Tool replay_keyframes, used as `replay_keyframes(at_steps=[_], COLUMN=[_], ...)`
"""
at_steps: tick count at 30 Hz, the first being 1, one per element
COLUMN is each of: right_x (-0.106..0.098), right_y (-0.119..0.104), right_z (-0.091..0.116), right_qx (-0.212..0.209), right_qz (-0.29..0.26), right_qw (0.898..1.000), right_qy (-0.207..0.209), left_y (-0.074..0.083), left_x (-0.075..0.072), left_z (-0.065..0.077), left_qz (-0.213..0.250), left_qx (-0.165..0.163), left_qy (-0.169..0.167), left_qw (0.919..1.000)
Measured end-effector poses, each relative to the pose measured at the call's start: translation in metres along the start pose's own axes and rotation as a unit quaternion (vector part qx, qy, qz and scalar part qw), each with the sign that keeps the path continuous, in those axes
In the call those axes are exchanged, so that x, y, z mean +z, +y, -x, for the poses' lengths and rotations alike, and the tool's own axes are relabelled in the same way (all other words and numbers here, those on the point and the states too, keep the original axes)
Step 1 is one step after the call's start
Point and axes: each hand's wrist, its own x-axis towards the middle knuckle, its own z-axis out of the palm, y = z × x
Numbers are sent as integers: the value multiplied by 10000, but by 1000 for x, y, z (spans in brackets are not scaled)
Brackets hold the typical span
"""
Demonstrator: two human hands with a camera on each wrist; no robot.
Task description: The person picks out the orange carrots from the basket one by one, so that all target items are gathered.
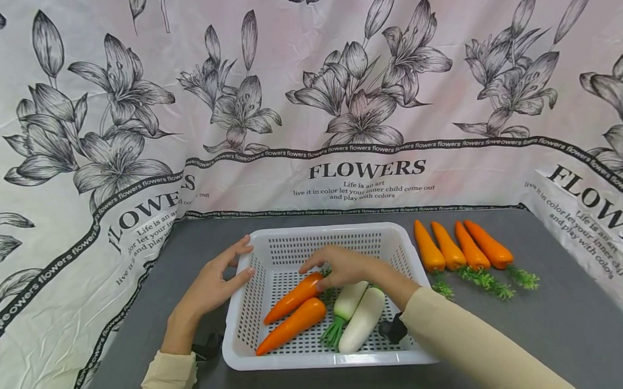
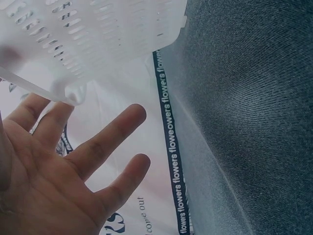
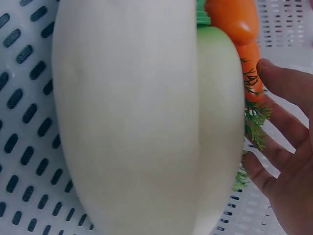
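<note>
Two orange carrots (image 1: 291, 326) lie side by side in a white perforated basket (image 1: 331, 361). Beside them in the basket are two white radishes (image 1: 363, 321), which fill much of the right wrist view. My right hand (image 1: 343, 265) is inside the basket over the leafy end of the farther carrot (image 1: 294, 298). Its thumb is at that carrot and its other fingers are spread loosely around the green leaves (image 3: 257, 127). My left hand (image 1: 211, 286) rests against the basket's left rim, fingers mostly straight; in the left wrist view two fingertips are partly hidden by the rim.
Several more carrots (image 1: 449, 246) with green tops lie in a row on the grey table (image 1: 547, 329), right of the basket. Behind the table hangs a white cloth (image 1: 269, 185) printed with flowers and lettering.
</note>
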Motion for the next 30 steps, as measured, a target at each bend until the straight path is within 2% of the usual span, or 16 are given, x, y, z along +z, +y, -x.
replay_keyframes(at_steps=[11,30], right_x=[10,9], right_y=[8,7], right_z=[-4,0], right_qx=[94,607], right_qz=[665,581], right_qw=[9977,9963], right_qy=[26,-192], left_y=[-3,-1], left_x=[1,1], left_z=[0,0], left_qz=[-100,-12], left_qx=[29,-8], left_qy=[40,5], left_qw=[9999,10000])
